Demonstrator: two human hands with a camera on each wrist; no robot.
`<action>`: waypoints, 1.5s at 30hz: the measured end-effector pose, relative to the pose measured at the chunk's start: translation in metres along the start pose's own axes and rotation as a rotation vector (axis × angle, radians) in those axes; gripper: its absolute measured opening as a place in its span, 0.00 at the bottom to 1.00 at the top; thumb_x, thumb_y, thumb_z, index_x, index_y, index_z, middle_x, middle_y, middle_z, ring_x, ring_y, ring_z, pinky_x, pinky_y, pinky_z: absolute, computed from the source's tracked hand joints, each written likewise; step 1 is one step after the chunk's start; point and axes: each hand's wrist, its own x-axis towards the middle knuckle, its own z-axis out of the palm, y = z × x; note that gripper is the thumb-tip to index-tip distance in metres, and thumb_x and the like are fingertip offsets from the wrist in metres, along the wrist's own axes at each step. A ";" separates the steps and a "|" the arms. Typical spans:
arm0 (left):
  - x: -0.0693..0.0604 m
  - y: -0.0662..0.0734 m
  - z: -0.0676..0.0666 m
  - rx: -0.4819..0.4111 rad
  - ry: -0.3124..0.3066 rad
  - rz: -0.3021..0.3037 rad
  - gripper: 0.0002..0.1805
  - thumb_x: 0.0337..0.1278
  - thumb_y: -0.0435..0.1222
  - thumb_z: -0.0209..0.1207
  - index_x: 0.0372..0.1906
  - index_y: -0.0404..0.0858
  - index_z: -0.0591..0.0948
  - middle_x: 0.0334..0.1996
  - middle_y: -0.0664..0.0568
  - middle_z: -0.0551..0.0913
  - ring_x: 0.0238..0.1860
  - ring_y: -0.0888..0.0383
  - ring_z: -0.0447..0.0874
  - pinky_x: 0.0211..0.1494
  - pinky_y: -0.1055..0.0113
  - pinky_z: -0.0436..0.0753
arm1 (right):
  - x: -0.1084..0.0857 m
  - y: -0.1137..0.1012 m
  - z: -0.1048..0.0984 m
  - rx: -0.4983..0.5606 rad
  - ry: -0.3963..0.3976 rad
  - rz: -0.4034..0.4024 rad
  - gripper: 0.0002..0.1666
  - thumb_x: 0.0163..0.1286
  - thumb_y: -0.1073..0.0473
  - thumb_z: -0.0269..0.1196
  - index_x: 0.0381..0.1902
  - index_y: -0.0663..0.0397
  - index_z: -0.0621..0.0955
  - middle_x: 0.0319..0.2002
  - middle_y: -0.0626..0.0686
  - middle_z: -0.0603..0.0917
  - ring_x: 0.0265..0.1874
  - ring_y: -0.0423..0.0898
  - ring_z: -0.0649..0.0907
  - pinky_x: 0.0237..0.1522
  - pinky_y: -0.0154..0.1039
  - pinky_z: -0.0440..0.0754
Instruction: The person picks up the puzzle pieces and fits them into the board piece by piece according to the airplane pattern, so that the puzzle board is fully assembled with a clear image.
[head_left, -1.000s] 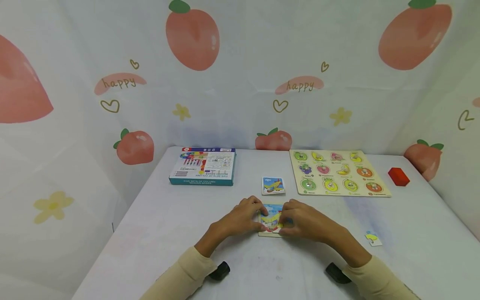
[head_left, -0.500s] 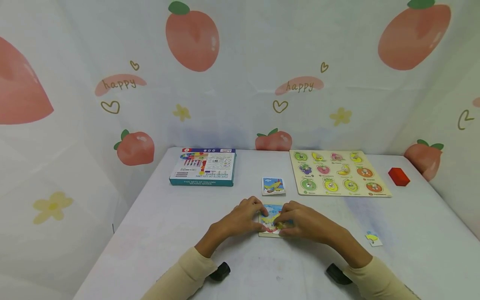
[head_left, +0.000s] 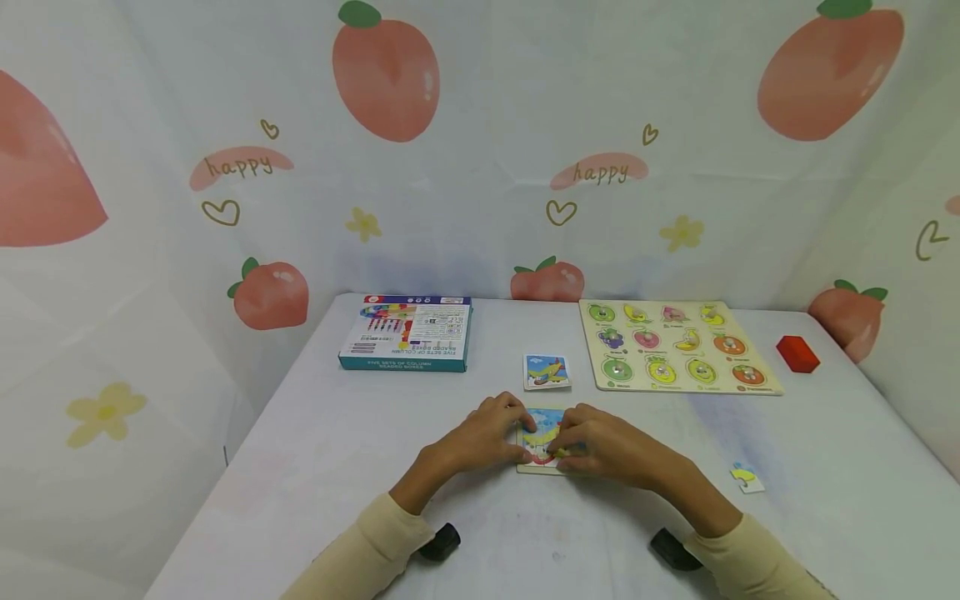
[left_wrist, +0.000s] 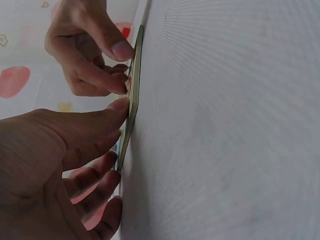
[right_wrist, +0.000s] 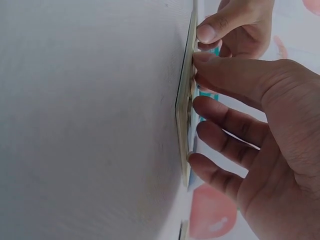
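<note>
A small square jigsaw puzzle board [head_left: 543, 419] with a yellow airplane picture lies on the white table between both hands. My left hand [head_left: 486, 432] holds its left side, thumb at the near edge and fingers on the picture. On the right side, my right hand [head_left: 606, 442] bends over the board and pinches a yellowish puzzle piece [head_left: 561, 453], mostly hidden by the fingers. In the left wrist view the board [left_wrist: 135, 90] shows edge-on, with fingertips of both hands touching it. A loose puzzle piece [head_left: 746, 477] lies to the right.
A small airplane picture card [head_left: 547, 371] lies just behind the board. Behind left is a flat teal-edged box [head_left: 405, 333]. A wooden fruit board [head_left: 678, 346] and a red block [head_left: 797, 354] lie behind right. A printed cloth hangs at the back.
The right hand's index finger has shifted slightly left and nearer over the board, with the yellowish piece now showing at its tip. My left hand stays in place.
</note>
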 end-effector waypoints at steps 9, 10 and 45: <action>0.000 0.004 0.000 0.023 -0.007 0.025 0.16 0.64 0.42 0.74 0.54 0.49 0.88 0.60 0.54 0.76 0.63 0.54 0.70 0.70 0.53 0.75 | -0.002 0.003 -0.001 0.022 0.021 0.092 0.11 0.67 0.49 0.76 0.46 0.41 0.91 0.42 0.35 0.83 0.46 0.38 0.78 0.52 0.43 0.83; 0.000 0.005 0.001 0.039 -0.012 0.041 0.15 0.64 0.41 0.74 0.54 0.50 0.88 0.60 0.55 0.76 0.63 0.55 0.71 0.69 0.54 0.75 | -0.002 0.003 -0.001 0.031 0.023 0.098 0.11 0.67 0.49 0.76 0.46 0.41 0.91 0.41 0.35 0.83 0.46 0.38 0.78 0.52 0.43 0.83; -0.001 0.007 -0.001 0.095 -0.116 0.252 0.17 0.72 0.31 0.64 0.57 0.51 0.91 0.58 0.58 0.82 0.60 0.61 0.74 0.64 0.64 0.75 | -0.066 0.039 -0.032 0.049 0.122 0.211 0.21 0.65 0.47 0.77 0.53 0.45 0.89 0.38 0.36 0.82 0.44 0.39 0.78 0.48 0.40 0.81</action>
